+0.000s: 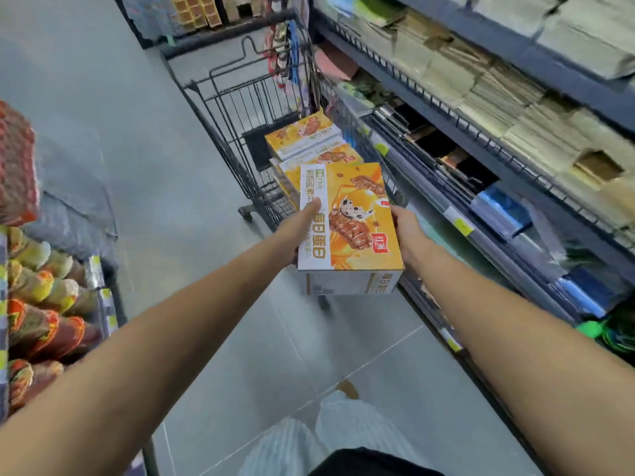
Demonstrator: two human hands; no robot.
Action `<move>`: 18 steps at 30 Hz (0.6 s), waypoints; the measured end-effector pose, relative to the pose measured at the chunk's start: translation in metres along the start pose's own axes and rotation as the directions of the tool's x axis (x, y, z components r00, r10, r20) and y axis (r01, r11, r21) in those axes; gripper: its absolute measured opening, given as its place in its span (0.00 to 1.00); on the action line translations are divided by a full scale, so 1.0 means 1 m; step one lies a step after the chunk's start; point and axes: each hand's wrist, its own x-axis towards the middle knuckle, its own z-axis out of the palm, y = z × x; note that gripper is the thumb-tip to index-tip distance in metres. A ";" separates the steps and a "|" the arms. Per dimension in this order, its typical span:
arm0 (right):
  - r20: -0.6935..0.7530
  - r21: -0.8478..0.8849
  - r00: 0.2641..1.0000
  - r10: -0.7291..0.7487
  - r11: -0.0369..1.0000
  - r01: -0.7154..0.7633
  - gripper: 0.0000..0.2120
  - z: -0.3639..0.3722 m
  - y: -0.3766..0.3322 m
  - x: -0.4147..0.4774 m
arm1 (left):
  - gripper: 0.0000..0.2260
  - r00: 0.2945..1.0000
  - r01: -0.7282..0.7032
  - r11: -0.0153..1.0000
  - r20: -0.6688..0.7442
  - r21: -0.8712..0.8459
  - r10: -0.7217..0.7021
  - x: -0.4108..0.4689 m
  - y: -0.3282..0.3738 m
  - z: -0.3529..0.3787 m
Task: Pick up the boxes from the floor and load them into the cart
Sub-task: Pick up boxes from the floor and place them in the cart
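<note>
I hold an orange and white snack box (357, 218) in the air, in front of the near end of the black wire cart (237, 108). My left hand (299, 228) grips its left side, thumb on the top face. My right hand (407, 231) grips its right edge. Inside the cart lie two more boxes of the same kind (309, 139), one partly under the other. The held box hides the near part of the cart basket.
Dark shelving (481, 139) with stacked paper goods and blue packs runs along the right, close to the cart. On the left stands a rack of red and yellow packets (41, 304). Grey tiled floor (144, 159) lies between them. My legs show at the bottom.
</note>
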 end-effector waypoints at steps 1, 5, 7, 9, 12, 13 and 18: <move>-0.010 0.001 1.000 0.013 1.000 -0.013 0.17 -0.001 -0.008 0.013 | 0.19 1.000 0.003 1.000 0.013 0.012 -0.004 0.012 0.009 0.002; -0.034 0.085 0.999 0.033 0.996 -0.030 0.18 0.002 -0.025 0.043 | 0.14 0.998 -0.022 0.999 0.063 0.045 0.019 0.043 0.042 0.006; -0.022 0.167 0.998 0.059 0.984 -0.054 0.25 0.003 -0.028 0.057 | 0.15 0.997 -0.008 0.998 0.083 0.068 0.002 0.060 0.055 0.005; 0.024 0.151 0.998 0.058 0.987 -0.061 0.25 0.003 -0.034 0.074 | 0.17 0.993 0.030 0.993 0.112 0.116 -0.043 0.079 0.067 0.002; 0.047 0.056 0.995 0.085 0.995 -0.088 0.20 0.006 -0.045 0.095 | 0.19 0.986 0.099 0.979 0.115 0.178 -0.120 0.113 0.080 -0.004; 0.038 0.017 0.995 0.090 0.996 -0.091 0.17 0.007 -0.048 0.100 | 0.19 0.982 0.118 0.974 0.125 0.195 -0.144 0.121 0.084 -0.005; -0.084 0.012 0.983 0.161 0.987 -0.160 0.20 0.021 -0.058 0.143 | 0.19 0.955 0.187 0.939 0.170 0.290 -0.243 0.180 0.108 -0.012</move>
